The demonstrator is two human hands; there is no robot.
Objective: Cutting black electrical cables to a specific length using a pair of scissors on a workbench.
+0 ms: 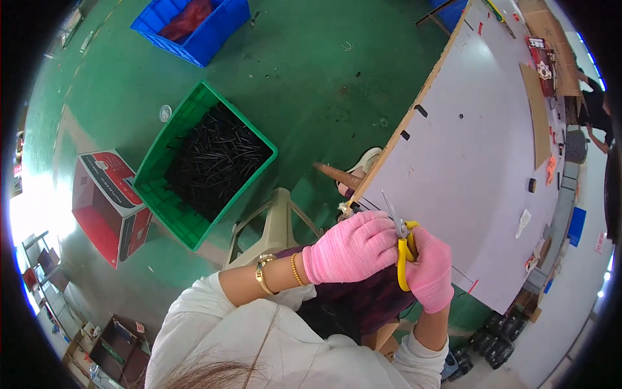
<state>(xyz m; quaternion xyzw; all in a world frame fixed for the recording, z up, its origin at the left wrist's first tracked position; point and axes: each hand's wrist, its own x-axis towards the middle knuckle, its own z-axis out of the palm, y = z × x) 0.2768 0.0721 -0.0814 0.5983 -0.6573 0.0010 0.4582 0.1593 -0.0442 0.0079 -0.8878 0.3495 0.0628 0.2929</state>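
Observation:
My right hand (pixel 430 271), in a pink knit glove, is closed around yellow-handled scissors (pixel 403 249). Their slim silver blades point up and slightly left, over the table's near edge. Close against the scissors, my left hand (pixel 355 251) is also gloved in pink, with its fingers curled in. Thin dark strips (pixel 370 205) show just beyond the left fingers. What those fingers hold is hidden. To the left, a green crate (pixel 194 228) holds a heap of thin black strips (pixel 220 152).
A white-topped table (pixel 466 175) with a wooden edge runs along the right, bearing small black pieces (pixel 421 111) and cardboard (pixel 535 117). A beige stool (pixel 275 223), a red-and-white carton (pixel 107 188) and a blue crate (pixel 206 50) stand on the green floor. Another person (pixel 596 110) is at far right.

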